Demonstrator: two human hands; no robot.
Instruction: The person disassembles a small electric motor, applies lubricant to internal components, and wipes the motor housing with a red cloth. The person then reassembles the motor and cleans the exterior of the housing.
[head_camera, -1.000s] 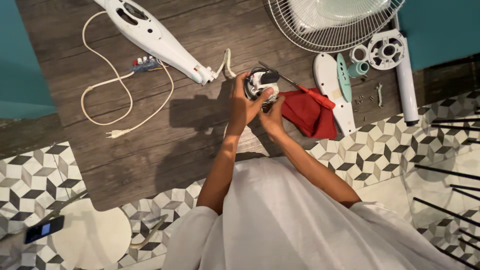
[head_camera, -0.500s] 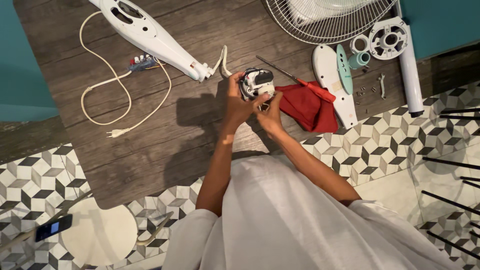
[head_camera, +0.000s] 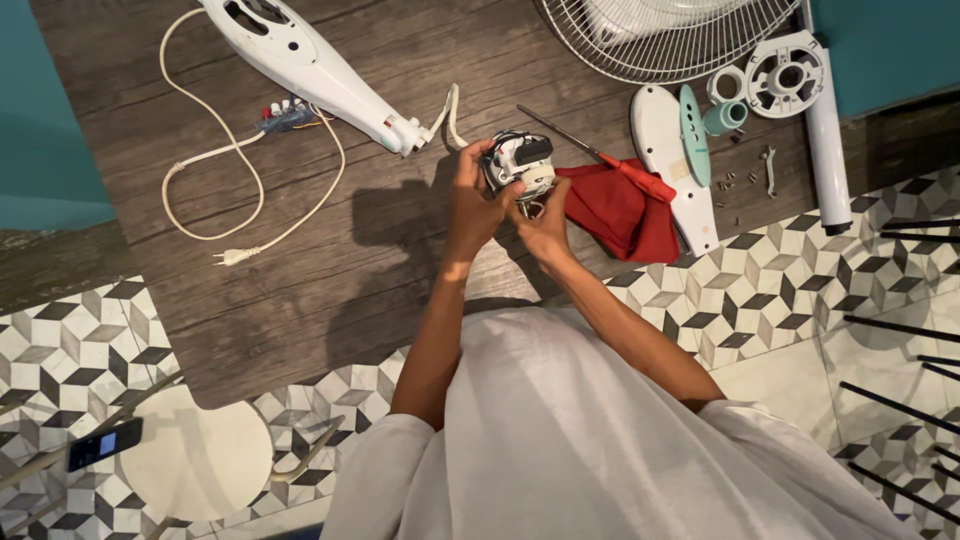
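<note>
**Head view: both hands closed on a small fan motor above the wooden floor**

Head view looks straight down. The left hand (head_camera: 472, 205) wraps the small motor unit (head_camera: 520, 163) from its left side, fingers curled shut on it; the right hand (head_camera: 545, 225) grips it from below, thumb and fingers pressed against its underside. The motor, white and black with wires on top, is held just above the dark wooden floor (head_camera: 400, 240).

Just to its right lies a red cloth (head_camera: 620, 215), and a red-handled screwdriver (head_camera: 610, 170) rests across the cloth's upper edge. Beside that lie a long white cover plate (head_camera: 665, 150), a teal cap (head_camera: 722, 117), a white round hub (head_camera: 790, 75), a white tube (head_camera: 828, 160) and a few loose screws (head_camera: 735, 182). A wire fan guard (head_camera: 670, 35) sits at the top edge. Well to the left lies a white housing (head_camera: 300, 55) with its power cord (head_camera: 230, 200) looped on the floor. No containers are seen; the small parts lie loose.
</note>
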